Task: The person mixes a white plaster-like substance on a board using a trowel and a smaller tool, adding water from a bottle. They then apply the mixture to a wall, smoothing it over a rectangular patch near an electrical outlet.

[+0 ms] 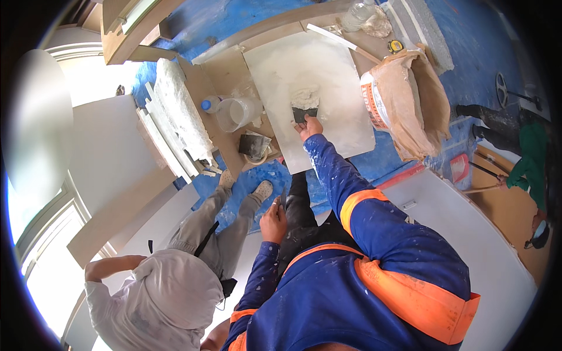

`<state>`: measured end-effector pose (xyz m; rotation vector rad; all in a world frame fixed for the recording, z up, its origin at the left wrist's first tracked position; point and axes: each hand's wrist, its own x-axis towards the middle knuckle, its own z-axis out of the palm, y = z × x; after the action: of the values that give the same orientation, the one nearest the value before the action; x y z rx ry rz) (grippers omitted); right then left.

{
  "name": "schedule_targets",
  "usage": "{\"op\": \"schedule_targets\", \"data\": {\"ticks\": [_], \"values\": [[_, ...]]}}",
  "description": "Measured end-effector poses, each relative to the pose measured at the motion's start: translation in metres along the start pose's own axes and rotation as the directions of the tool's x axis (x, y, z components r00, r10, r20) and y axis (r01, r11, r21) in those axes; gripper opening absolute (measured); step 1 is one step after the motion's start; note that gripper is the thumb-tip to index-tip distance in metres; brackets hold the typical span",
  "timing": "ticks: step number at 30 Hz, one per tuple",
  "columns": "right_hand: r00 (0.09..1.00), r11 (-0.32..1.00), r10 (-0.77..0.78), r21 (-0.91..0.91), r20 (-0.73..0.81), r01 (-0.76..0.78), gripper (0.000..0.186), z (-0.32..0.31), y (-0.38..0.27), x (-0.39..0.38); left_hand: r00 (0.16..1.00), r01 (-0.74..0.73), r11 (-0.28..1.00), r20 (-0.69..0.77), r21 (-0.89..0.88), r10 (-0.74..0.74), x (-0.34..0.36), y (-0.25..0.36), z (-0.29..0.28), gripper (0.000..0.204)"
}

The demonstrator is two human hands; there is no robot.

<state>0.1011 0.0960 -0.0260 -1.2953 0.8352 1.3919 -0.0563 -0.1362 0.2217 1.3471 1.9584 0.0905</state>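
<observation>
An open brown paper sack (410, 111) stands right of the white board; a clear plastic bucket (237, 113) left; a yellow tape measure (396, 45) behind; a person in grey (175, 281) crouches nearby.

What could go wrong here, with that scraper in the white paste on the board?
The right hand presses a dark scraper into a paste lump on the white board; paste might get pushed off the edge. The open sack beside the board could tip. A co-worker stands close and might be bumped.
</observation>
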Motion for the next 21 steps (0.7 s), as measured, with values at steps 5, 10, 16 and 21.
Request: {"op": "schedule_targets", "data": {"ticks": [5,10,16,21], "values": [[0.988,0.994,-0.093,-0.039,0.127,0.098,0.022,-0.009,-0.009,0.012,1.0,0.012,1.0,-0.027,-0.026,-0.013,-0.001,0.004,0.0,0.031],[0.974,0.981,-0.105,-0.142,0.203,0.136,0.022,-0.005,-0.027,0.014,0.989,-0.042,0.996,-0.145,-0.073,0.031,-0.004,-0.007,0.004,0.032],[0.961,0.923,-0.105,-0.336,0.255,0.19,0.02,-0.03,-0.041,0.078,0.988,0.032,0.982,-0.142,-0.186,-0.059,-0.019,-0.012,-0.01,0.032],[0.94,0.888,0.069,-0.449,0.333,0.094,0.028,-0.012,-0.114,0.107,0.988,0.014,0.939,-0.137,-0.343,-0.065,-0.015,-0.036,-0.068,0.029]]}}
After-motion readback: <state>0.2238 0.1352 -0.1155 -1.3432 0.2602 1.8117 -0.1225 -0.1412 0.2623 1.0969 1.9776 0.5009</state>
